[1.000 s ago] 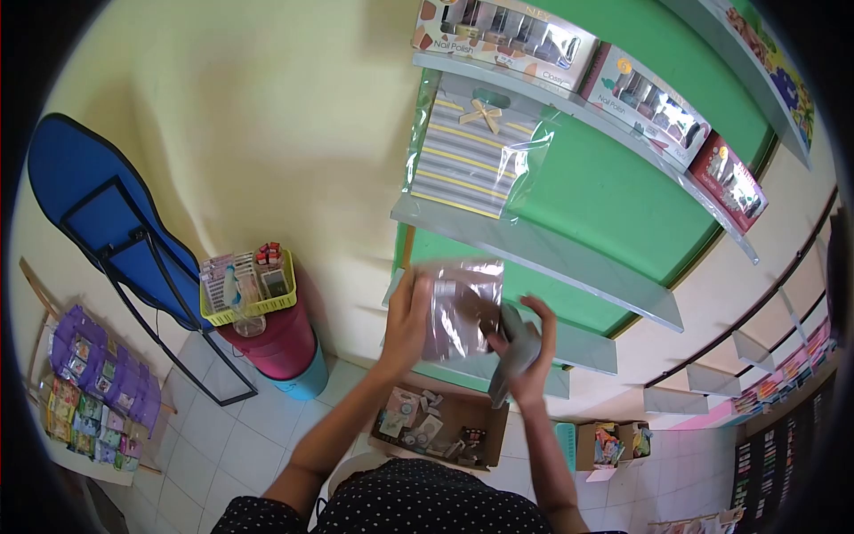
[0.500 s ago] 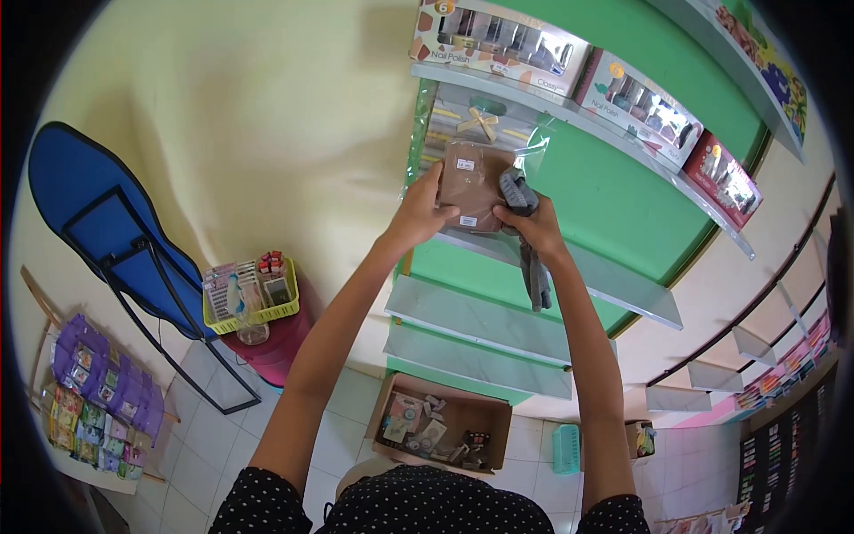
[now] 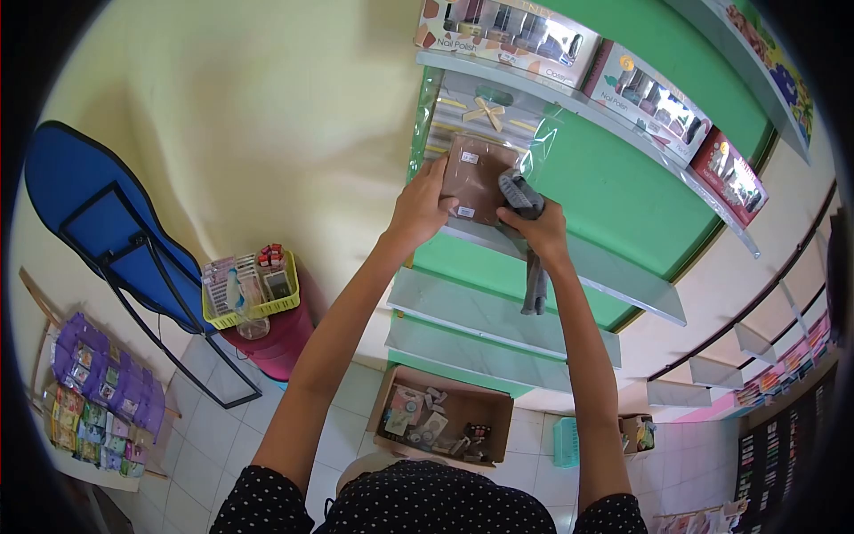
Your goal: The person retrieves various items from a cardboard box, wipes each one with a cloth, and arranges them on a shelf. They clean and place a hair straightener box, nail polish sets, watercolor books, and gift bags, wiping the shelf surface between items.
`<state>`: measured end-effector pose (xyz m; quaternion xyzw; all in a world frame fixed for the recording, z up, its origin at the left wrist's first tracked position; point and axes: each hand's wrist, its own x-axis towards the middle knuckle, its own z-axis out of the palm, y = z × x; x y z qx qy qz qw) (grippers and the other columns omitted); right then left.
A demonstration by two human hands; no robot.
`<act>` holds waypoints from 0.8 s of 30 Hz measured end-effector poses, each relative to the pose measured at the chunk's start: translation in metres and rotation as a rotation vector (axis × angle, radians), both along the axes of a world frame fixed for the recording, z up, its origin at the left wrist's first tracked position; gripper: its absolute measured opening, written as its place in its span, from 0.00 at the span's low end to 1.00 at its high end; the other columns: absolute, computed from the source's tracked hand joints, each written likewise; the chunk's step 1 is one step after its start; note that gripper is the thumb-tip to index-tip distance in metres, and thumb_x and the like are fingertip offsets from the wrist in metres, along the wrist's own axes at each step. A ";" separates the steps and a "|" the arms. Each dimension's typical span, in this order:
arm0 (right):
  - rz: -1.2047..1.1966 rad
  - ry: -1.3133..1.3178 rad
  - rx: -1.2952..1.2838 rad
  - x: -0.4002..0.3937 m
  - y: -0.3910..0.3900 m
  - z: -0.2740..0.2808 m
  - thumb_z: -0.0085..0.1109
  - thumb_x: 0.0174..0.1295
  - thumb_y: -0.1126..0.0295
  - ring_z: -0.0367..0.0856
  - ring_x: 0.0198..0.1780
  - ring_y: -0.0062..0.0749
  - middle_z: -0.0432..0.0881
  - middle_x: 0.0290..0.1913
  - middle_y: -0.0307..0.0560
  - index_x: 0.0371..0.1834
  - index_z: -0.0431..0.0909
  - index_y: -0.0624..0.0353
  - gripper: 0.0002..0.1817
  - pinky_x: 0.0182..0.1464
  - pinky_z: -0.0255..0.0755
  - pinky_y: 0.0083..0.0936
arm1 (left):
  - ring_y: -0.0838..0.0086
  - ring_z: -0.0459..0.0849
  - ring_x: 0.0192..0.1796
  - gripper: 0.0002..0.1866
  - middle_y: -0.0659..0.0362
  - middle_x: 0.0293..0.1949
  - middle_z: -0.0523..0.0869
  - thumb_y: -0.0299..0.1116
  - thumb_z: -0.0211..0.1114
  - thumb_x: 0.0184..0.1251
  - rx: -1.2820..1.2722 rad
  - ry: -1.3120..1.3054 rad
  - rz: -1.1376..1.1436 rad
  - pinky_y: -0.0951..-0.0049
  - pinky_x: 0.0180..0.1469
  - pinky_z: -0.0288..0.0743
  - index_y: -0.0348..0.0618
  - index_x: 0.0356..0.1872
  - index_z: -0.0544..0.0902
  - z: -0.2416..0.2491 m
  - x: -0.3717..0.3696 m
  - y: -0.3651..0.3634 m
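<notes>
My left hand [image 3: 421,205] is closed on the left side of a flat brown box [image 3: 476,184] with two small white stickers on its face. A bunched grey cloth [image 3: 535,283] hangs from my right hand [image 3: 541,230], which is closed around it. The right thumb rests at the box's lower right edge. Just behind the box, on a shelf, stands a clear-wrapped striped package with a cream bow [image 3: 484,113]; its lower part is hidden by the box.
Nail polish boxes [image 3: 507,37] line the shelf [image 3: 569,93] above. Lower marbled shelves [image 3: 480,307] sit against the green panel. On the floor lies an open carton [image 3: 501,436] of small goods. At left are a yellow basket [image 3: 253,318] on a red container and a blue ironing board [image 3: 98,214].
The brown box has tilted slightly and sits a little higher, with both hands still at it. The grey cloth hangs from my right hand as before. The view has shifted slightly.
</notes>
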<state>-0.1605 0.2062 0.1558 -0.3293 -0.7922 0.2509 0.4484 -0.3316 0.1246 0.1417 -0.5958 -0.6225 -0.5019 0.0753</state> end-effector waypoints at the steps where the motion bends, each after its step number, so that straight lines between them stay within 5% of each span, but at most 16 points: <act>1: 0.007 0.062 -0.037 0.005 -0.001 0.000 0.68 0.36 0.64 0.77 0.30 0.32 0.79 0.29 0.50 0.32 0.74 0.67 0.22 0.36 0.70 0.25 | 0.56 0.70 0.48 0.30 0.50 0.45 0.71 0.25 0.62 0.46 -0.002 0.000 -0.003 0.65 0.48 0.65 0.39 0.53 0.61 0.000 -0.001 0.000; 5: 0.026 0.238 -0.215 0.032 -0.015 0.002 0.68 0.38 0.67 0.75 0.30 0.28 0.78 0.27 0.45 0.33 0.73 0.67 0.20 0.37 0.69 0.22 | 0.56 0.72 0.46 0.31 0.50 0.45 0.70 0.29 0.62 0.46 -0.081 0.054 0.048 0.63 0.45 0.68 0.39 0.54 0.60 0.001 -0.003 0.001; 7: -0.015 0.300 -0.181 0.045 -0.016 -0.007 0.67 0.38 0.68 0.72 0.23 0.22 0.75 0.22 0.40 0.31 0.73 0.67 0.19 0.27 0.68 0.19 | 0.56 0.73 0.45 0.31 0.49 0.45 0.70 0.31 0.62 0.46 -0.106 0.061 0.070 0.63 0.45 0.68 0.38 0.53 0.60 0.004 -0.002 -0.001; 10: -0.095 0.416 -0.339 0.066 -0.037 -0.012 0.68 0.39 0.67 0.58 0.10 0.15 0.69 0.16 0.35 0.26 0.72 0.64 0.16 0.10 0.51 0.14 | 0.57 0.74 0.44 0.31 0.48 0.43 0.72 0.33 0.62 0.46 -0.157 0.067 0.097 0.63 0.43 0.69 0.37 0.53 0.60 0.005 0.000 -0.005; 15: -0.168 0.475 -0.449 0.104 -0.067 -0.035 0.67 0.40 0.67 0.65 0.14 0.17 0.72 0.19 0.38 0.27 0.73 0.66 0.16 0.15 0.59 0.15 | 0.61 0.74 0.44 0.30 0.52 0.41 0.74 0.36 0.61 0.47 -0.023 0.089 0.227 0.67 0.45 0.68 0.34 0.52 0.63 -0.002 0.004 -0.004; 17: -0.135 0.491 -0.440 0.120 -0.073 -0.054 0.66 0.41 0.69 0.70 0.22 0.19 0.75 0.24 0.40 0.30 0.74 0.68 0.16 0.25 0.65 0.16 | 0.58 0.70 0.48 0.35 0.48 0.45 0.71 0.38 0.62 0.47 -0.076 0.066 0.240 0.65 0.47 0.66 0.35 0.56 0.59 0.001 0.017 -0.009; 20: -0.209 0.460 -0.550 0.137 -0.086 -0.079 0.65 0.42 0.70 0.72 0.28 0.21 0.77 0.27 0.41 0.32 0.74 0.68 0.15 0.31 0.66 0.17 | 0.52 0.64 0.52 0.42 0.43 0.51 0.64 0.41 0.65 0.44 0.200 0.127 0.339 0.60 0.49 0.63 0.37 0.59 0.52 0.001 0.043 0.001; 24: -0.236 0.448 -0.703 0.148 -0.109 -0.107 0.64 0.42 0.71 0.71 0.26 0.19 0.75 0.26 0.39 0.30 0.75 0.66 0.13 0.29 0.66 0.16 | 0.47 0.59 0.54 0.50 0.41 0.57 0.52 0.41 0.70 0.34 0.199 0.198 0.414 0.54 0.51 0.61 0.44 0.61 0.49 0.001 0.069 0.024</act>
